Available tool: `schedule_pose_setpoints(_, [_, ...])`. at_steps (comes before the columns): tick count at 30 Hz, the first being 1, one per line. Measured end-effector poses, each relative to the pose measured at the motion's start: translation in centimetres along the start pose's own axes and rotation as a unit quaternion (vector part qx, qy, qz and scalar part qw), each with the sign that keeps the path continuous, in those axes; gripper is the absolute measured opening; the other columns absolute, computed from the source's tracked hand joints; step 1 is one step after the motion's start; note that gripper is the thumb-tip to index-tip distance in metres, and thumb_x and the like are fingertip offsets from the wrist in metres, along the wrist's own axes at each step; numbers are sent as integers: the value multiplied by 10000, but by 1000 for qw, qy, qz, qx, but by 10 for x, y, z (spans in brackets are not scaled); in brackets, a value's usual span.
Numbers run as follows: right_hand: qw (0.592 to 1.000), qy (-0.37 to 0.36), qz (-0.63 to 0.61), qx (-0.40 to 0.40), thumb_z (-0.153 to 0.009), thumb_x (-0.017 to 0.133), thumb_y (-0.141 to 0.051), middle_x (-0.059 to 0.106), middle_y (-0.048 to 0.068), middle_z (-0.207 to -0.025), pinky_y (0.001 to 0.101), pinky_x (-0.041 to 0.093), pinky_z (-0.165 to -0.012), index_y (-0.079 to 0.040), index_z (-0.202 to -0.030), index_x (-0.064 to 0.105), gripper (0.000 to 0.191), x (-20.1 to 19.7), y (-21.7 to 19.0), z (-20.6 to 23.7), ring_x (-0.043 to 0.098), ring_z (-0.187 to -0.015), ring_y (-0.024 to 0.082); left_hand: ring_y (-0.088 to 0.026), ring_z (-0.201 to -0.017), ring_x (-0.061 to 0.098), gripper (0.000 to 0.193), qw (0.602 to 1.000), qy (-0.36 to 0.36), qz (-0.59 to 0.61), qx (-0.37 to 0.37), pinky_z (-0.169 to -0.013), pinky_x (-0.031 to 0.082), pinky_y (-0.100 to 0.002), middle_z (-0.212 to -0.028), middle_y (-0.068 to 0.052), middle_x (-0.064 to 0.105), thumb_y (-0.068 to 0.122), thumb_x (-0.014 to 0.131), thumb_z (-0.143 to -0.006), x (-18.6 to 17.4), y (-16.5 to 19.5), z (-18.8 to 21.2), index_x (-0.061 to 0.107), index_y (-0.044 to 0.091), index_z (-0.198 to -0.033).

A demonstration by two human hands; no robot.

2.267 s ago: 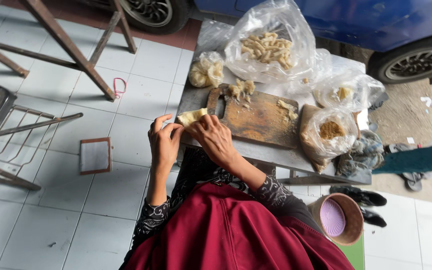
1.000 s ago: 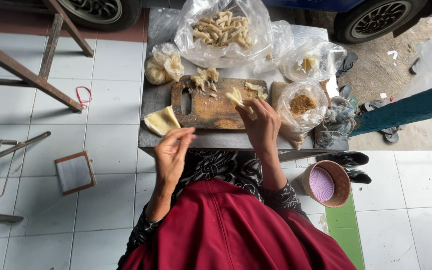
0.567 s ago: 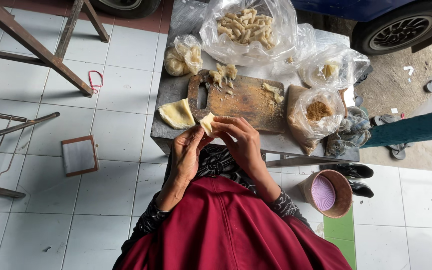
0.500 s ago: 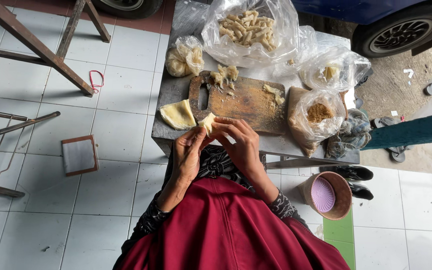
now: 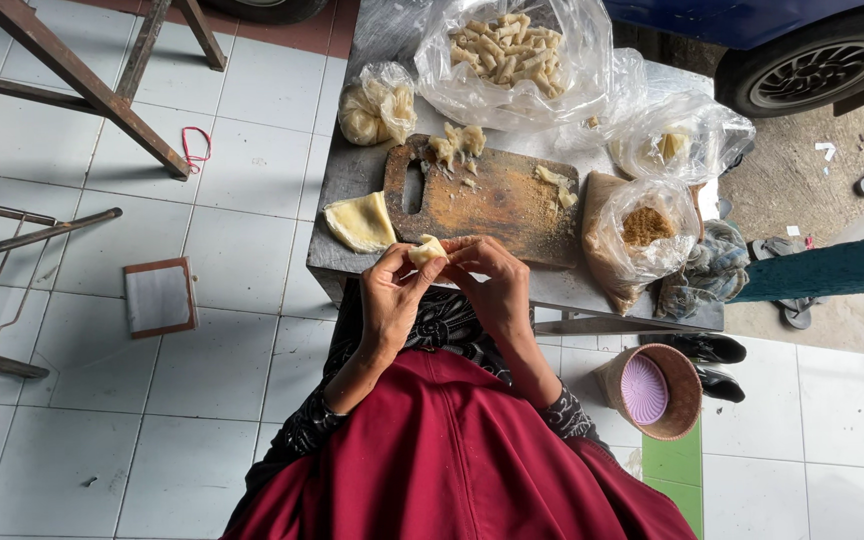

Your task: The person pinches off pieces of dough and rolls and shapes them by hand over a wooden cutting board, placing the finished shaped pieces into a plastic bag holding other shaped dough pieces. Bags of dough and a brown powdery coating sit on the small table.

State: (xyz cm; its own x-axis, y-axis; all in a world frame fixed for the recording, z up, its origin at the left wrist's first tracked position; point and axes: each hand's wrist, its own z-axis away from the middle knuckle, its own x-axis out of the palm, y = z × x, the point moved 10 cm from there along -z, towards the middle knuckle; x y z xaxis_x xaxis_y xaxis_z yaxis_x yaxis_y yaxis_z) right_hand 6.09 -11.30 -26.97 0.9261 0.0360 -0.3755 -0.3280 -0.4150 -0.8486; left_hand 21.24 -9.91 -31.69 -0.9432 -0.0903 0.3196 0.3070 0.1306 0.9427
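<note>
Both your left hand (image 5: pixel 390 300) and right hand (image 5: pixel 492 285) pinch one pale wrapper piece (image 5: pixel 425 250), half folded, at the table edge. Wrapper stack (image 5: pixel 359 222) waits at 10 o'clock; finished rolls (image 5: pixel 507 50) fill the 12 o'clock bag.

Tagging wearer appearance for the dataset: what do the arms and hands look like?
Bare hands, no gloves: left hand, right hand. I can't make out any rings or watch. Long black sleeves with a fine white pattern reach past the elbows, forearms uncovered. A dark red garment drapes below.

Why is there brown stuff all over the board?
Brown crumbs lie scattered loose across the wooden cutting board, outside the clear plastic bag of crumbs beside it. Both hands hold a small pale dough piece.
</note>
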Motion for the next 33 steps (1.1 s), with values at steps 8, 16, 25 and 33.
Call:
schedule_pose_setpoints(8, [975,-18,-157,155,-995,695,-46,765,106,-1030,254,571,-848,38,-1145,734,176,-11,36,7,684,-941,99,-61,-943,647,216,999,-23,-40,22,-805,548,-211,-1094,-29,651,122,666,-1024,8,-6,1,720,-77,-1089])
schedule_pose_setpoints(16, [937,22,-297,185,-993,662,-117,768,122,-1062,288,619,-806,13,-1007,679,133,-26,65,17,716,-901,119,-63,-891,644,206,998,-51,38,17,-813,565,-232,-1024,-24,683,158,654,-1037,17,-16,4,699,-31,-1104])
schedule_pose_setpoints(25, [817,53,-532,215,-1065,649,-114,734,97,-968,307,609,-802,9,-1073,669,125,-31,95,12,723,-858,148,-97,-841,702,187,992,-22,108,-53,-828,597,-273,-940,-48,740,172,653,-1028,-10,-8,-8,704,-6,-1050])
schedule_pose_setpoints(33, [997,71,-20,9,-930,729,21,753,128,-1073,290,621,-848,41,-1032,702,107,-11,39,20,742,-957,169,-87,-919,681,212,996,-21,-75,32,-828,588,-253,-1031,-71,686,135,715,-983,12,5,-6,710,-41,-1102])
